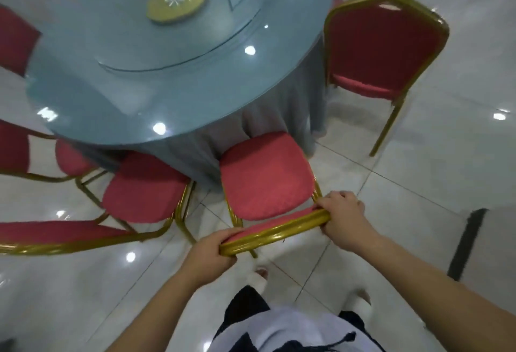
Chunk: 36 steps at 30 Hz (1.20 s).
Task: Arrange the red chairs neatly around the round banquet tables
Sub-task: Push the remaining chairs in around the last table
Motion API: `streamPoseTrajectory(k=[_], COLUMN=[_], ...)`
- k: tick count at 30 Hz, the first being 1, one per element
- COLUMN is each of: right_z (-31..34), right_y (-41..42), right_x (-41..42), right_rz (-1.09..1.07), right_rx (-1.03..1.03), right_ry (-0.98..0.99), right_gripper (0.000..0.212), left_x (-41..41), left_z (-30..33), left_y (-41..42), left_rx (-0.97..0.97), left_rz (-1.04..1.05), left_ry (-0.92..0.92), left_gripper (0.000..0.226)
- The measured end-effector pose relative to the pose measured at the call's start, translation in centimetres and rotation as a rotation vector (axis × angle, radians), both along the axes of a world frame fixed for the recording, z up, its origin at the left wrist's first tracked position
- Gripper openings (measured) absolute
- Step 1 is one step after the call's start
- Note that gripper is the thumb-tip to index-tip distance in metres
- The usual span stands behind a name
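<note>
A red chair (pixel 265 176) with a gold frame stands right in front of me, its seat facing the round table (pixel 173 92), which is draped in blue-grey cloth. My left hand (pixel 212 251) grips the left end of the chair's gold top rail. My right hand (pixel 343 215) grips the right end of that rail. The seat's front edge touches the hanging tablecloth. Another red chair (pixel 382 44) stands to the right, turned sideways to the table. A third red chair (pixel 145 187) sits on the left, tucked against the cloth.
More red chairs (pixel 16 145) ring the table at the left and far side. A yellow disc (pixel 177 0) lies on the glass turntable. The white tiled floor (pixel 418 184) spreads to the right. A dark strip (pixel 466 243) lies on the floor at right.
</note>
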State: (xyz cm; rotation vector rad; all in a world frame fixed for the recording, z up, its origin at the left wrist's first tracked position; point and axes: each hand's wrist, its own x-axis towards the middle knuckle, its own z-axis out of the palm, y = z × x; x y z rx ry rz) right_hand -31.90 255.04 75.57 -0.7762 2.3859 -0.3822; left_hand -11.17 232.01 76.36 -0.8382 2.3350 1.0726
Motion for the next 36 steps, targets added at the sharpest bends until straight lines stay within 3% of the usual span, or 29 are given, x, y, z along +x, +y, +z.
streamPoseTrajectory(k=[3, 14, 18, 25, 29, 36], right_z=[-0.5, 0.6, 1.1, 0.7, 0.0, -0.2], right_y=[-0.1, -4.7, -5.8, -5.9, -6.2, -6.4], right_x=[-0.9, -11.1, -14.5, -15.2, -15.1, -17.1], right_rz=[0.027, 0.178, 0.207, 0.205, 0.192, 0.260], right_rx=[-0.032, 0.013, 0.033, 0.043, 0.021, 0.010], right_ry=[-0.033, 0.023, -0.017, 0.079, 0.067, 0.017], right_gripper=[0.040, 0.042, 0.044, 0.036, 0.041, 0.044], left_x=[0.2, -7.6, -9.8, -10.5, -10.1, -11.6], left_z=[-0.5, -0.3, -2.2, -3.5, -4.0, -2.3], left_y=[2.4, 1.6, 0.5, -0.5, -0.3, 0.4], left_rx=[-0.181, -0.163, -0.138, -0.184, -0.210, -0.221], left_rz=[0.161, 0.299, 0.305, 0.224, 0.310, 0.320], left_ry=[0.088, 0.141, 0.165, 0.202, 0.270, 0.212], left_gripper=[0.052, 0.032, 0.036, 0.046, 0.051, 0.053])
